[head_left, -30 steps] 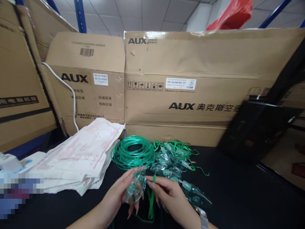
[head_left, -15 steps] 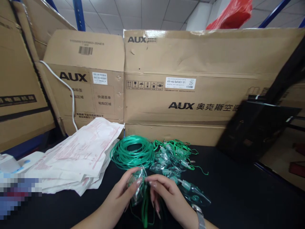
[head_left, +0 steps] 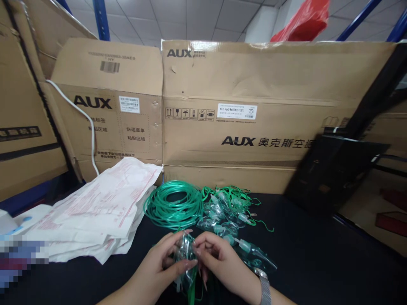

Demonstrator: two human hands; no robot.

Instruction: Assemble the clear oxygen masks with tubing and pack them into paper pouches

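Note:
A clear green oxygen mask (head_left: 185, 250) is in my left hand (head_left: 163, 264), its fingers wrapped behind it and its thumb across the front. My right hand (head_left: 224, 258) pinches the mask's right edge between thumb and fingertips. A green strap (head_left: 191, 292) hangs below the mask. Just beyond my hands lies a coil of green tubing (head_left: 173, 205). To its right sits a heap of similar masks (head_left: 219, 212) with tangled green straps. One separate mask (head_left: 256, 254) lies close to my right wrist.
A stack of white printed paper pouches (head_left: 98, 212) lies on the black table (head_left: 305, 258) at the left. Large cardboard boxes (head_left: 270, 80) stand along the back. A dark box-like object (head_left: 337, 173) leans at the right. A white cable (head_left: 92, 135) hangs down at the left.
The mask has turned in my left hand, and the left thumb now lies across it. My right fingers have drawn in tighter at its edge. The whole view has shifted slightly.

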